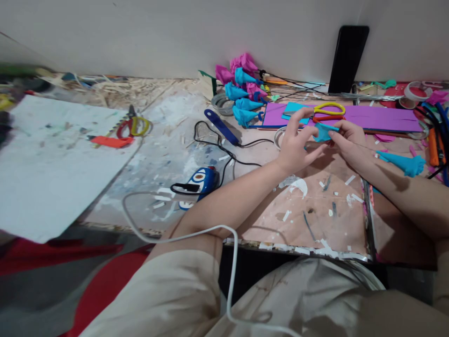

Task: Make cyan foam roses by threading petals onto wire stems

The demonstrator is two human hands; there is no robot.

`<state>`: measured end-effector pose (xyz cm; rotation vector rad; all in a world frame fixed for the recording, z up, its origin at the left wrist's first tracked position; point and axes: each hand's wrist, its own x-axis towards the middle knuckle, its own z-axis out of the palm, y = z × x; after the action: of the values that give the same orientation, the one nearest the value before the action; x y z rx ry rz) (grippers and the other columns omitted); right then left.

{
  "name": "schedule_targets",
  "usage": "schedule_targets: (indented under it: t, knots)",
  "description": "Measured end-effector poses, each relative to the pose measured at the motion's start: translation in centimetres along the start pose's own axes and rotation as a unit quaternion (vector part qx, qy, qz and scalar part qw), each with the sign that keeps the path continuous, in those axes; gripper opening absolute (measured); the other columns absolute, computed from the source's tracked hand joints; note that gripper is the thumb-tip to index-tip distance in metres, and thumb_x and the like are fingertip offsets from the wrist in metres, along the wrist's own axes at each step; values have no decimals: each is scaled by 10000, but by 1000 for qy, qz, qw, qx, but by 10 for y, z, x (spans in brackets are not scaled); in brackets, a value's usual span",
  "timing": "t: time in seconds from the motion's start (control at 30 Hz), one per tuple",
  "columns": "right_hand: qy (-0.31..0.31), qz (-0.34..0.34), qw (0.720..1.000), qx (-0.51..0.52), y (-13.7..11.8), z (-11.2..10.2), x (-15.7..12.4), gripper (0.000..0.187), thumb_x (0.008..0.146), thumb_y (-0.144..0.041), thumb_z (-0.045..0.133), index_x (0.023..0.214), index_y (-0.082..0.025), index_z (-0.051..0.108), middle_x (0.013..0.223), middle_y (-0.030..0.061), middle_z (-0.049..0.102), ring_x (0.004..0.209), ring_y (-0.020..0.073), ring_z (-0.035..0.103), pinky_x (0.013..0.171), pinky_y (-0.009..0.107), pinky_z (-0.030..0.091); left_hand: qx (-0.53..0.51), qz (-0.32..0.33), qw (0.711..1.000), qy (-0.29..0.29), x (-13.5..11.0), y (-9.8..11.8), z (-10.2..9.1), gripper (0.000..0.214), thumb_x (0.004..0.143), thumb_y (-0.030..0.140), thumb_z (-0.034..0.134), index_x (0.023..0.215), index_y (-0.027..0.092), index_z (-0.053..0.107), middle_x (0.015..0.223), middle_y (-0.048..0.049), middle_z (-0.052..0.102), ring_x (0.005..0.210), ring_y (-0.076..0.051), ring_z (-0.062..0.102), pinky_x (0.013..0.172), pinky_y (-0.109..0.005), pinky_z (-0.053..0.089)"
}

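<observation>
Thumb and fingers of my right hand (351, 138) pinch a small piece of blue crepe paper (323, 133). My left hand (298, 142) is just left of it with its fingers spread; one fingertip is close to or touching the paper's edge. Behind the hands, yellow-and-red-handled scissors (329, 109) rest on a purple sheet (382, 118), beside a flat blue paper square (294, 111). A blue paper flower (403, 162) lies beyond my right forearm. More blue paper flowers (245, 104) and pink paper flowers (243, 62) are bunched at the back.
A blue glue gun or similar corded device (201, 182) lies left of my forearm, near a blue-handled cutter (220, 127). A white cable (196, 234) crosses my left arm. Pliers (131, 122) lie by a white sheet (63, 164). A black phone (349, 58) leans on the wall.
</observation>
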<state>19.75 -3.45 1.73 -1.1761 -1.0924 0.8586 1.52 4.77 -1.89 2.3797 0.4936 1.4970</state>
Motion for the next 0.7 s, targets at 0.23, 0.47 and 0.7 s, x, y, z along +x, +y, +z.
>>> schedule_targets:
  t: [0.23, 0.47, 0.7]
  knots:
    - [14, 47, 998, 40, 2, 0, 2, 145, 850, -289, 928, 825, -230, 798, 740, 9, 758, 643, 143, 680, 598, 238, 582, 27, -38, 998, -45, 2, -2, 2, 324, 1053, 530, 651, 980, 232, 757, 1630, -146, 582, 1529, -343, 586, 1253, -568, 521]
    - [3, 32, 999, 26, 4, 0, 1, 141, 870, -298, 915, 837, -248, 788, 700, -17, 730, 629, 142, 667, 571, 239, 579, 23, -59, 997, -53, 2, -1, 1, 270, 1035, 483, 675, 951, 246, 774, 1624, -126, 613, 1495, -344, 618, 1231, -568, 542]
    - [8, 15, 1000, 24, 12, -2, 2, 107, 887, -287, 900, 883, -266, 795, 758, -13, 738, 690, 145, 682, 600, 239, 612, 38, -52, 995, -72, 0, -3, 1, 232, 1068, 422, 645, 996, 228, 751, 1633, -178, 590, 1521, -322, 602, 1213, -533, 559]
